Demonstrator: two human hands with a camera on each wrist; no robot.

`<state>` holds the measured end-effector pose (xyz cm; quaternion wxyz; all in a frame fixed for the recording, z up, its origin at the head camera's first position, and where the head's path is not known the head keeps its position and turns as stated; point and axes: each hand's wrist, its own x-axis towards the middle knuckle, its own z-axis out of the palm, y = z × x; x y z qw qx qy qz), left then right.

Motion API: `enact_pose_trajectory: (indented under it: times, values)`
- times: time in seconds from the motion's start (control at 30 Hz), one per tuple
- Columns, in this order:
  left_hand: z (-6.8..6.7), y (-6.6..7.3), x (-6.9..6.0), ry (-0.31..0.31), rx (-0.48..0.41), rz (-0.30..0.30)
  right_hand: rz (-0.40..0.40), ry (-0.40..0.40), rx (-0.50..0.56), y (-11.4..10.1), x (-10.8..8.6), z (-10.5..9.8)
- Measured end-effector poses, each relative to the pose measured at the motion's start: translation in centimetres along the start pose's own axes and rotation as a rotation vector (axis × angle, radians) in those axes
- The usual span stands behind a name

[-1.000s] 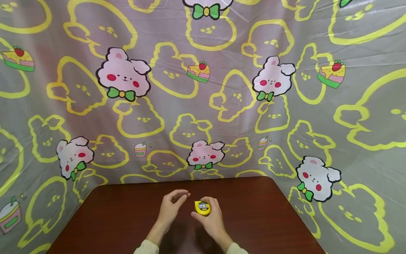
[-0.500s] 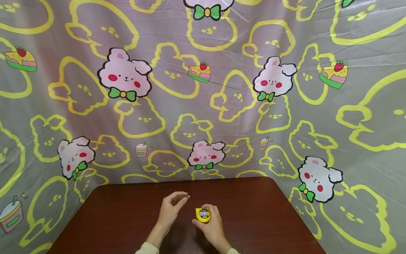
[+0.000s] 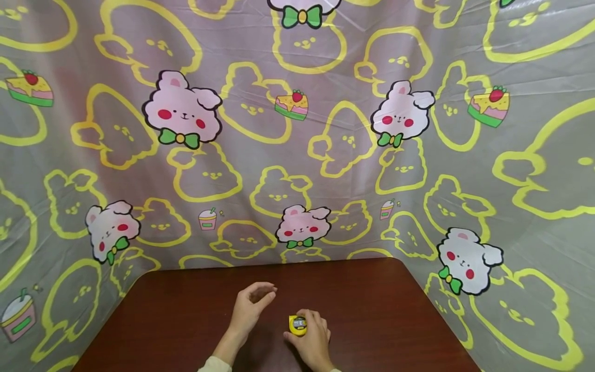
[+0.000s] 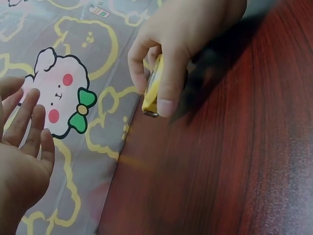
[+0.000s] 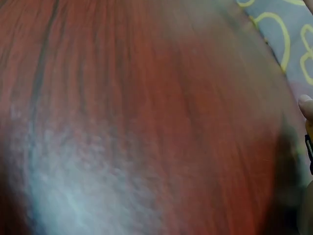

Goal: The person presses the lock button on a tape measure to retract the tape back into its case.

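Note:
My right hand (image 3: 316,338) grips a small yellow tape measure (image 3: 297,325) with a grey-and-black label, thumb on one side and fingers on the other. In the left wrist view the tape measure (image 4: 153,90) is seen edge-on, its metal end hook at the lower tip, over the dark table. My left hand (image 3: 248,311) is held to the left of it, fingers loosely bent, with nothing in them and a gap between the hands. Only a sliver of the tape measure (image 5: 309,142) and a fingertip show at the right edge of the right wrist view.
A dark reddish-brown wooden table (image 3: 186,310) with rounded far corners lies under both hands. Behind it and along both sides hangs a grey curtain (image 3: 344,191) printed with yellow outlines and white bunnies.
My right hand has come down and nearer to me with the tape measure, slightly to the right, and its fingers have shifted around it. The left hand has hardly moved.

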<state>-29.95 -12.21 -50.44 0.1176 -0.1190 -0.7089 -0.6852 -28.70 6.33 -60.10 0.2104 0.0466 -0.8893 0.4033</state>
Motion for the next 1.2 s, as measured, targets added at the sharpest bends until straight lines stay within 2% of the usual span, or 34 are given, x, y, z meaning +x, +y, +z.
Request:
enact_pose_trajectory:
  times: [0.3,0.53,0.67,0.73,0.8,0.87,0.93,0.97,1.03,1.1,1.2]
  values:
    - [-0.1,-0.2,-0.1,-0.015,-0.006,0.003,-0.03,0.0,-0.125,-0.2,-0.4,0.4]
    - [0.1,-0.6,-0.2,0.006,0.029,-0.012,-0.028,-0.013,-0.125,-0.2,-0.3,0.3]
    - [0.1,-1.0,-0.4,0.019,0.041,0.03,-0.059,0.009,-0.059,0.1,-0.1,-0.1]
    - [0.1,-1.3,-0.5,0.028,0.078,0.081,-0.069,0.003,-0.033,0.3,0.1,-0.6]
    - [0.1,-1.6,-0.7,0.038,0.172,0.157,-0.076,-0.027,-0.02,0.4,0.5,-1.4]
    - [-0.1,-1.8,-0.8,0.049,0.305,0.237,-0.095,-0.059,-0.025,0.7,0.9,-2.3]
    - [-0.3,-1.8,-0.9,0.069,0.48,0.306,-0.131,-0.081,-0.041,0.9,1.5,-3.4]
    - [-0.4,-1.8,-0.9,0.078,0.571,0.32,-0.154,-0.083,-0.056,1.1,1.8,-3.9]
    - [-0.7,-1.7,-1.0,0.086,0.738,0.315,-0.187,-0.088,-0.099,1.4,2.6,-5.2]
    - [-1.1,-1.5,-1.0,0.075,0.897,0.274,-0.194,-0.097,-0.15,1.7,3.3,-6.5]
    - [-1.6,-1.3,-0.9,0.026,1.059,0.195,-0.149,-0.143,-0.232,2.1,4.4,-8.6]
